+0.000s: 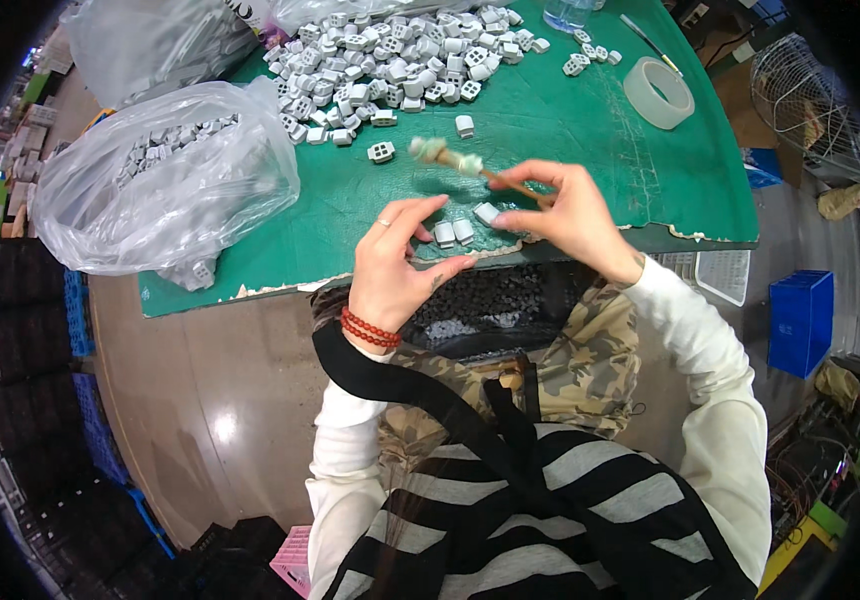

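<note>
Head view at a green mat (570, 130). The mat's near edge is frayed, and its far corners are cut off by the rim. A dark tray (490, 305) below the edge is half hidden by the hands, and its contents cannot be made out. The right hand (565, 210) is shown pinching a thin wooden stick (505, 180) between thumb and fingers; the stick's tip (440, 152) is wrapped in whitish wadding. The left hand (395, 265) is held loosely open, fingers curved, holding nothing, just beside three small white blocks (460, 230) lying at the mat's edge. A heap of like blocks (390, 60), ribbed and hollow, is spread at the far side. Two clear, crinkled plastic bags (165, 185) of blocks lie at left. A roll of clear tape (658, 92) is seen at right.
</note>
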Demonstrator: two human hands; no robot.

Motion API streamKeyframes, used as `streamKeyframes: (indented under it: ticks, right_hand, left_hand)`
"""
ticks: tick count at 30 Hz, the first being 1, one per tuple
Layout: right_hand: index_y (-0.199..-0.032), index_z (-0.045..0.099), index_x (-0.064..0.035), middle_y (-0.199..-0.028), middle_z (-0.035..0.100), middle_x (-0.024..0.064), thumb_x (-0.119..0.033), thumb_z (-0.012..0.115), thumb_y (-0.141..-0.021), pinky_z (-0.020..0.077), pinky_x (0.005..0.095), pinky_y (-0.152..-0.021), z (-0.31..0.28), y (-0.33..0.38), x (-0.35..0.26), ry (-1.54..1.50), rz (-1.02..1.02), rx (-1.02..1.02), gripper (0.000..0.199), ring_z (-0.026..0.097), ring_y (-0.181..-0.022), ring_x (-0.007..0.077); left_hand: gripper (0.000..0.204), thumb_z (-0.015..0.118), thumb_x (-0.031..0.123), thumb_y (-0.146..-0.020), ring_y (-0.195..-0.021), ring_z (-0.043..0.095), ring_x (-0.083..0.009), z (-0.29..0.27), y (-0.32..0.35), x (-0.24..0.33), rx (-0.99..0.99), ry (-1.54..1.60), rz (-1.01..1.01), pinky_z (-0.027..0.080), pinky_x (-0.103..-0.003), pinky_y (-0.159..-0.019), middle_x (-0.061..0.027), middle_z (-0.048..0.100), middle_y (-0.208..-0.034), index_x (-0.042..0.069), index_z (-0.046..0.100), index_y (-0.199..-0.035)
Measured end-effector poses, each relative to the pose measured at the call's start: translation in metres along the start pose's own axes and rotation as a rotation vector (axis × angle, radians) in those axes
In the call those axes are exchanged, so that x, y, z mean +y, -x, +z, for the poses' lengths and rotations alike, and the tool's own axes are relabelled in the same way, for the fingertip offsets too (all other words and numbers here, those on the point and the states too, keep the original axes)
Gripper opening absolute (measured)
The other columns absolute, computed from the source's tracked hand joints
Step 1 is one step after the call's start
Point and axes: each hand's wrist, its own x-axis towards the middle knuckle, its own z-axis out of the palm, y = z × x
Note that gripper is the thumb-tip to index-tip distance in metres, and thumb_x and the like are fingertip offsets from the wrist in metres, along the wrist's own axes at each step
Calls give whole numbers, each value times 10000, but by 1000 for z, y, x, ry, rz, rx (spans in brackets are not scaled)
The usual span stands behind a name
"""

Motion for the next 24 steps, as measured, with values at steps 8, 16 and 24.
streamKeyframes:
  ticks: [8, 16, 24]
  right_hand:
    - [-998, 719, -43, -1054, 694, 94, -139, 797, -713, 508, 313, -731, -3, -72, 2, 381, -189, 141, 310, 665, -938, 208]
    - [-970, 727, -45, -984, 692, 94, -124, 796, -709, 525, 330, -736, 0, -85, 9, 357, -166, 127, 282, 665, -868, 228]
    - [-1048, 627, -31, -943, 720, 52, -58, 815, -683, 518, 333, -786, -21, -32, 9, -17, -154, -54, 411, 654, -927, 127]
  left_hand:
    - [236, 875, 80, -636, -631, 552, -158, 3, 16, -2, 109, -23, -84, 439, -279, -601, -39, 616, -698, 24, 673, -744]
    - [451, 880, 287, -590, -978, 497, -250, 53, -1, 4, 178, -380, 112, 348, -387, -886, -22, 594, -942, 124, 683, -962]
    - [375, 848, 223, -646, -1014, 515, -207, 28, 1, -4, 58, -355, 114, 339, -360, -899, 18, 636, -1027, 151, 693, -980]
